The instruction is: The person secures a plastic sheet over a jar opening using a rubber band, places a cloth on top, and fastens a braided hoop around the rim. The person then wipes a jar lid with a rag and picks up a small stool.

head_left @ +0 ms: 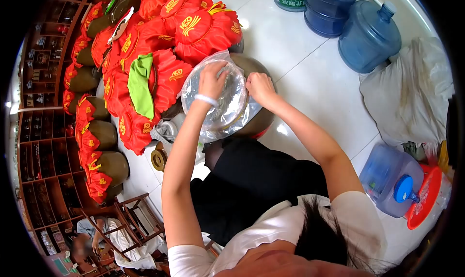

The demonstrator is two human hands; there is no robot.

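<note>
Broadly, a white tiled floor (310, 88) fills much of the view, with dark wooden shelving (46, 180) curving along the left edge and holding many small items. A dense group of red cloth covers (131, 44) with yellow characters sits over jars at the upper left, and a row of brown jars (102, 134) with similar covers stands between it and the shelving. Near the shelving's lower end, another person (83, 245) appears beside a wooden chair (138, 219). At the right lies a bulging white sack (409, 93). Three blue water jugs (370, 37) stand near the top right; a fourth jug (392, 180) lies on its side further down, next to a red basin (433, 199).

In the middle, a large brown jar (264, 119) stands just in front of the person's knees, its mouth covered by a clear plastic sheet (227, 127) that spreads past the rim. A lime-green cloth (140, 85) is draped over the red covers nearby.

The left hand (212, 81), a pale bracelet (207, 100) at its wrist, rests on the sheet with fingers bent; whether it grips is unclear. The right hand (260, 87) is curled narrow, pinching the sheet at the opposite side of the mouth.
</note>
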